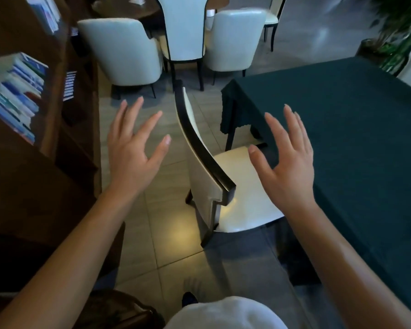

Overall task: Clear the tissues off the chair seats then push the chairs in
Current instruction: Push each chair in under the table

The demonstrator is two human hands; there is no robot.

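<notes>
A: Hands?
B: Left hand (pixel 132 148) and right hand (pixel 286 160) both spread wide, holding nothing, either side of the chair (pixel 226 176).
A: Chair where?
B: Beside the desk (pixel 342 129), seat partly under the cloth. No tissue visible on the seat.
A: Handling?
B: Rigid frame, probably moderately heavy, smooth upholstery likely slick. Grip the dark top rail (pixel 199 141) and push; it may scrape on tile.

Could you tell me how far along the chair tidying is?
The near chair seat shows no tissue, so clearing here looks done. Both hands, left and right, hover open beside its backrest, touching nothing. Pushing it under the dark-clothed table remains; white scraps lie on the far table.
</notes>
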